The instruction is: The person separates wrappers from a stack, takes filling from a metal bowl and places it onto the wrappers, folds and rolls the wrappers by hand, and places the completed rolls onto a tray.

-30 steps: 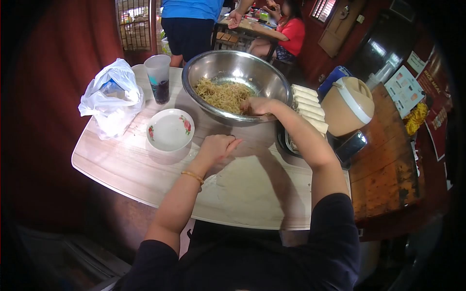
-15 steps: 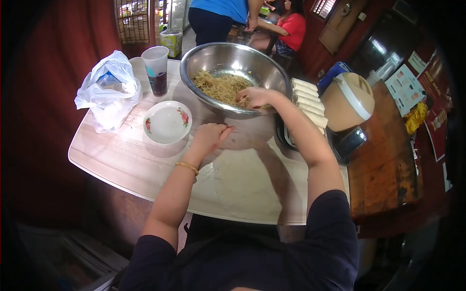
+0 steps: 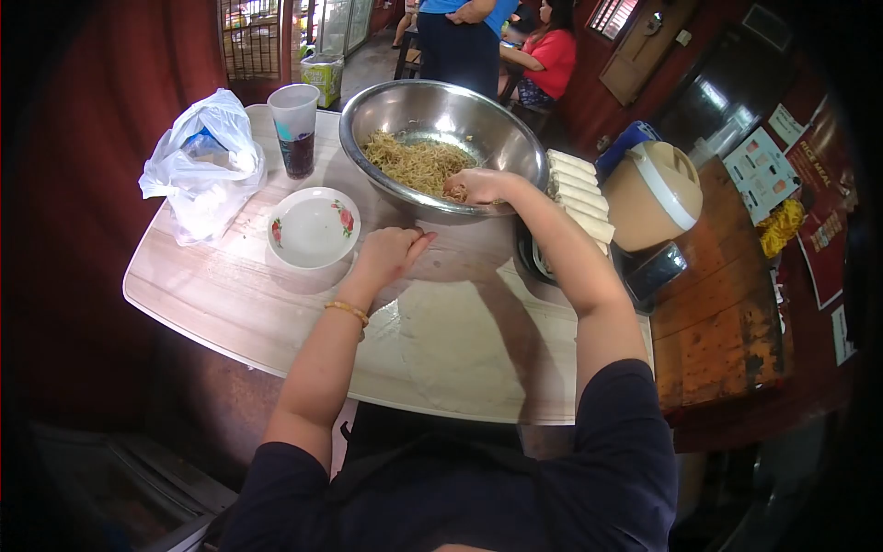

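Note:
My right hand [image 3: 478, 187] reaches into a big steel bowl [image 3: 441, 210], its fingers curled into a pale yellow-brown shredded filling [image 3: 409, 164]. The fingertips are partly buried. My left hand [image 3: 391, 255] rests on the table in front of the bowl, fingers folded under and thumb pointing right; nothing shows in it. A thin, pale round wrapper [image 3: 451, 336] lies flat on the table before me, with my right arm's shadow across its right side. Right of the bowl, several white rolls [image 3: 579, 195] are stacked in a row on a dark-edged tray, partly hidden by my forearm.
Left on the table [image 3: 221, 304] are a white flowered bowl [image 3: 315, 228], a plastic cup [image 3: 297, 133] with dark liquid and a white plastic bag [image 3: 204, 170]. At right stand a tan jug [image 3: 651, 198] and a dark phone-like object [image 3: 655, 274]. Two people are beyond the table.
My right hand stays in the filling, its fingers a little further in. My view has shifted slightly. The standing person behind has turned and moved right.

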The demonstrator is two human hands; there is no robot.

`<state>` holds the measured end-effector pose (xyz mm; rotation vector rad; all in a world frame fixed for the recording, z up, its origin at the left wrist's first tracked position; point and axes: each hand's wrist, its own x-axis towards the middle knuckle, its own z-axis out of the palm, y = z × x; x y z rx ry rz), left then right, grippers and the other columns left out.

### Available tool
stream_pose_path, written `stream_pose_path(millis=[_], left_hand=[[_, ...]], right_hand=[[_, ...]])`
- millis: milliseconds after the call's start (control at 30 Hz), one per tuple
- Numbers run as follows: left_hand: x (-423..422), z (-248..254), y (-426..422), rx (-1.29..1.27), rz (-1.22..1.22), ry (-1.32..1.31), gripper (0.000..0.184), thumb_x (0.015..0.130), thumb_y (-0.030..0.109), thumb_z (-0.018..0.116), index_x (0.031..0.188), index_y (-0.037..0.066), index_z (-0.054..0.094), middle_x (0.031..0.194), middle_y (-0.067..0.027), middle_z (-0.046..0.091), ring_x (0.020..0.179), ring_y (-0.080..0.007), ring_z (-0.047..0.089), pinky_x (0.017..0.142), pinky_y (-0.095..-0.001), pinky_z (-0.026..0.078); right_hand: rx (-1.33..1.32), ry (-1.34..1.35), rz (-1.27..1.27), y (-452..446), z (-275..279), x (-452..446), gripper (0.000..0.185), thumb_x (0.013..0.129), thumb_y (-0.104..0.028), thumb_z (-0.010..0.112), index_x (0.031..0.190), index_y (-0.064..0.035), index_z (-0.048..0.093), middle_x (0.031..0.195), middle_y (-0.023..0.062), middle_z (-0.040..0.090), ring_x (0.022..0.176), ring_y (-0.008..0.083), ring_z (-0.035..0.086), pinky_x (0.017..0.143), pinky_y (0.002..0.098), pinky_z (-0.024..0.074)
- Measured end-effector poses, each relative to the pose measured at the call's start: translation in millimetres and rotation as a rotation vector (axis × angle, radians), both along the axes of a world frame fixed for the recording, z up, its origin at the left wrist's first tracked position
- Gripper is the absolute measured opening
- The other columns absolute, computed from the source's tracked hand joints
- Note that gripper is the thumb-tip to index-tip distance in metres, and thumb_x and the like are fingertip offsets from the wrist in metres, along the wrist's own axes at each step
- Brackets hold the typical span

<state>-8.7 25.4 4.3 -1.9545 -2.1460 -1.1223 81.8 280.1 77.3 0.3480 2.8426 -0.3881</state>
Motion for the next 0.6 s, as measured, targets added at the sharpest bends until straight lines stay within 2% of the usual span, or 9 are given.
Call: stream_pose_path(millis=[33, 67, 167, 233, 333, 467, 600], left_hand=[[0, 0, -1, 0.001, 0.0, 0.001, 0.047, 0.098, 0.042, 0.047, 0.075, 0.007, 0.067, 0.071, -0.0173, 0.066, 0.071, -0.0372, 0.064, 0.064, -0.0487, 0.05], [1, 1, -1, 0.013, -0.001, 0.002, 0.047, 0.098, 0.042, 0.047, 0.074, 0.007, 0.067, 0.07, -0.0171, 0.066, 0.07, -0.0372, 0.064, 0.064, -0.0485, 0.05], [1, 0, -1, 0.028, 0.002, 0.001, 0.047, 0.098, 0.043, 0.048, 0.074, 0.007, 0.066, 0.069, -0.0169, 0.065, 0.068, -0.0371, 0.064, 0.063, -0.0483, 0.05], [1, 0, -1, 0.029, 0.001, 0.001, 0.047, 0.097, 0.043, 0.048, 0.073, 0.007, 0.066, 0.068, -0.0168, 0.065, 0.067, -0.037, 0.064, 0.062, -0.0482, 0.05], [1, -2, 0, 0.04, -0.005, 0.004, 0.046, 0.097, 0.042, 0.049, 0.074, 0.007, 0.067, 0.068, -0.0167, 0.065, 0.067, -0.0369, 0.064, 0.062, -0.0484, 0.05], [1, -5, 2, 0.047, -0.002, -0.01, 0.045, 0.097, 0.042, 0.05, 0.074, 0.007, 0.067, 0.068, -0.0165, 0.065, 0.067, -0.037, 0.064, 0.062, -0.0485, 0.05], [2, -1, 0, 0.035, -0.006, -0.032, 0.046, 0.097, 0.043, 0.049, 0.074, 0.007, 0.067, 0.07, -0.0165, 0.066, 0.069, -0.037, 0.065, 0.063, -0.0481, 0.05]], right_hand=[[0.104, 0.095, 0.177, 12, -13, -1, 0.051, 0.07, -0.017, 0.074, 0.118, -0.0058, 0.065, 0.101, 0.0187, 0.07, 0.085, 0.0254, 0.069, 0.074, 0.0359, 0.0548], [0.107, 0.096, 0.177, 11, -10, -1, 0.051, 0.07, -0.017, 0.074, 0.118, -0.0058, 0.065, 0.101, 0.0187, 0.07, 0.085, 0.0254, 0.069, 0.074, 0.0359, 0.0548], [0.072, 0.069, 0.113, -1, 8, 0, 0.052, 0.069, -0.016, 0.076, 0.118, -0.0054, 0.065, 0.101, 0.0183, 0.07, 0.084, 0.0248, 0.069, 0.073, 0.0354, 0.0554], [-0.022, 0.026, -0.05, -12, 24, 2, 0.055, 0.066, -0.016, 0.079, 0.118, -0.0037, 0.065, 0.1, 0.0178, 0.07, 0.082, 0.0247, 0.07, 0.072, 0.0354, 0.0559], [-0.058, 0.03, -0.151, -30, 52, 7, 0.056, 0.064, -0.015, 0.08, 0.117, -0.0022, 0.066, 0.098, 0.0174, 0.071, 0.078, 0.0241, 0.07, 0.069, 0.0349, 0.0565], [-0.101, 0.025, -0.181, -17, 49, 4, 0.056, 0.064, -0.017, 0.08, 0.115, -0.0022, 0.066, 0.098, 0.0168, 0.071, 0.076, 0.0234, 0.07, 0.067, 0.034, 0.0569], [0.009, 0.204, -0.055, -11, 48, 4, 0.055, 0.064, -0.017, 0.08, 0.115, -0.0031, 0.066, 0.097, 0.0154, 0.071, 0.073, 0.0221, 0.07, 0.065, 0.0336, 0.0569]])
